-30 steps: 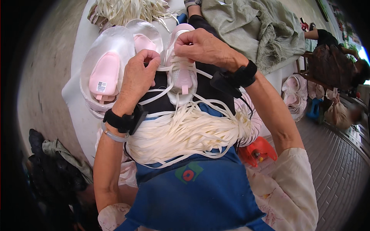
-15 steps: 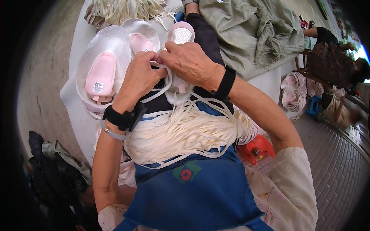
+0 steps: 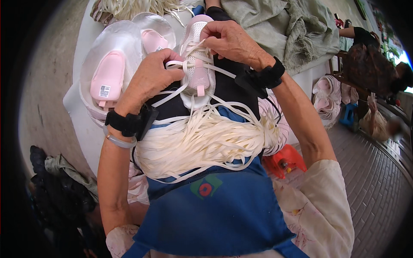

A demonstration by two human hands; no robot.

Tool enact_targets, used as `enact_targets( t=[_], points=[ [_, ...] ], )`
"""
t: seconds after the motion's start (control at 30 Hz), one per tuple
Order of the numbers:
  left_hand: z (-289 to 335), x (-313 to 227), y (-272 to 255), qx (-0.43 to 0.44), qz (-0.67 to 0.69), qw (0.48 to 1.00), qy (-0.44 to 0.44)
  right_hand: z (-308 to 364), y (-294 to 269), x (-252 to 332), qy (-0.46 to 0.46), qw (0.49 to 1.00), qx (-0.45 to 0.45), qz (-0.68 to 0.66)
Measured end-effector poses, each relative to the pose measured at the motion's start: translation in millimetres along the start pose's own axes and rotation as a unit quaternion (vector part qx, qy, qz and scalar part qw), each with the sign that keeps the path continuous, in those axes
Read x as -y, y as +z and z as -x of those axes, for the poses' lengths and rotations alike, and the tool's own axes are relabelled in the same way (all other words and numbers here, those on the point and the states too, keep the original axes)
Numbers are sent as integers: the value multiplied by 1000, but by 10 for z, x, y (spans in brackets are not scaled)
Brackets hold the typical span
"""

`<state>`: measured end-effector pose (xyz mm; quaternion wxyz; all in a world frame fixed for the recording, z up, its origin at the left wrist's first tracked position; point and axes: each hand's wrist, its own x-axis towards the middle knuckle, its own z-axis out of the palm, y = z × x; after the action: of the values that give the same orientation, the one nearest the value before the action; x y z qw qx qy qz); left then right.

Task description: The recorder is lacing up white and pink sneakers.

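Note:
A pink and white shoe upper [image 3: 198, 77] lies across my dark-clothed legs, its pink heel tab toward me. Cream shoelaces [image 3: 187, 65] cross its front in a loose bow-like loop. On the upper's left side, my left hand [image 3: 155, 79] pinches the looped lace between thumb and fingertips. My right hand [image 3: 234, 43] is closed at the upper's far right, thumb and forefinger on a thin lace near the toe. Over my blue apron [image 3: 211, 215] spreads a thick bundle of cream laces [image 3: 202, 144], just below the heel.
Two more pink uppers in white shells [image 3: 90, 84] sit at left on a white sheet. Another lace pile [image 3: 137, 9] lies beyond them. Grey-green cloth [image 3: 284, 38] is heaped at far right. A red plastic bag [image 3: 286, 161] and stacked pink pieces [image 3: 327, 101] stand right; people sit beyond.
My hands have moved apart: the right went right and slightly up, the left stayed by the upper. A lace loop now shows over the upper, where the fingers met before.

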<state>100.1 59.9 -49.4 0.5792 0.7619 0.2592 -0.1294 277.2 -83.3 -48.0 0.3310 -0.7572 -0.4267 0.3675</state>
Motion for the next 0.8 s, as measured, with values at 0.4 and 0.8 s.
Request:
enact_targets(
  t=[0.4, 0.8],
  points=[
    [-270, 21, 21, 21, 34, 997, 67, 80, 65, -21, 14, 983, 32, -181],
    [-250, -50, 31, 23, 90, 995, -30, 302, 218, -173, -88, 971, -133, 176]
  ],
)
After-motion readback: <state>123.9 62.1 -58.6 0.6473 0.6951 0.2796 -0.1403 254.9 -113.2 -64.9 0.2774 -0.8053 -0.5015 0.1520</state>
